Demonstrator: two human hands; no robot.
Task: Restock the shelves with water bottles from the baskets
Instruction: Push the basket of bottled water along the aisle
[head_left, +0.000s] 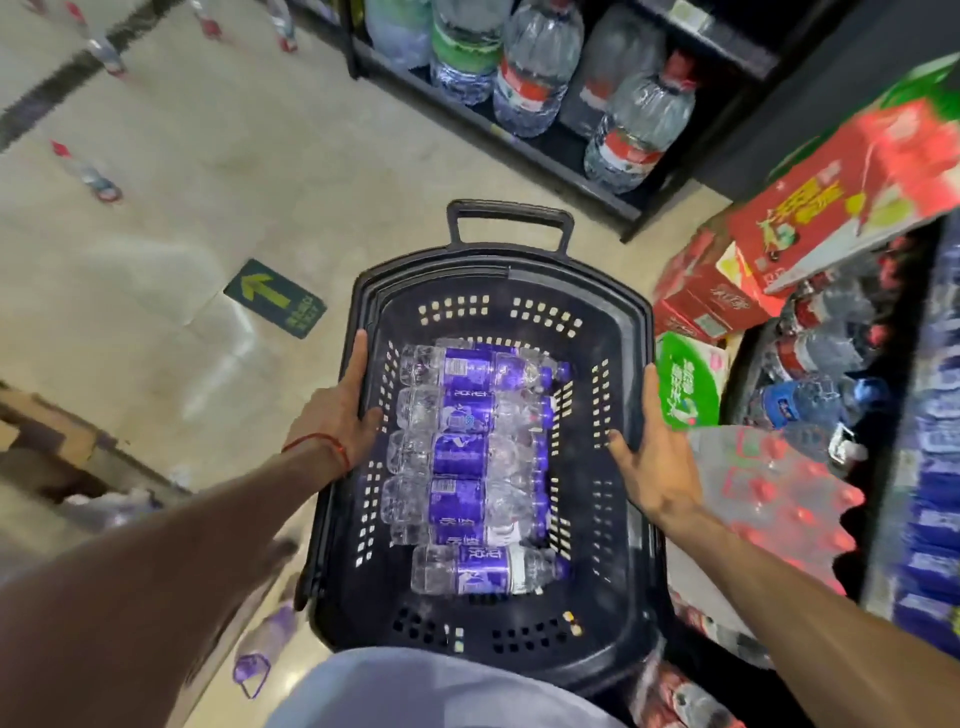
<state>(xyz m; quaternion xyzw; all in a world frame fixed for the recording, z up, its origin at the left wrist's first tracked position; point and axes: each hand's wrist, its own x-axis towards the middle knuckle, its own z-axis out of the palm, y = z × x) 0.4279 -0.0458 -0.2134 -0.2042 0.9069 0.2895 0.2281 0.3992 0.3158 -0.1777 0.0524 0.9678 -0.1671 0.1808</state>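
Note:
A black plastic basket (498, 270) with a pull handle at its far end fills the middle of the view. Several small water bottles (462, 452) with purple labels lie on their sides in it, side by side. My left hand (337, 415) grips the basket's left rim, thumb inside and fingers along the outside. My right hand (654, 457) holds the right rim the same way, thumb over the edge. A black shelf (550, 150) ahead carries large water jugs (540, 78).
To the right stand red drink cartons (831, 208), a shrink-wrapped pack of red-capped bottles (769, 493) and shelving with blue-labelled bottles (930, 467). Loose bottles (85, 171) lie on the tiled floor at left, near a green arrow sticker (275, 299). One purple-labelled bottle (265, 639) lies by my left arm.

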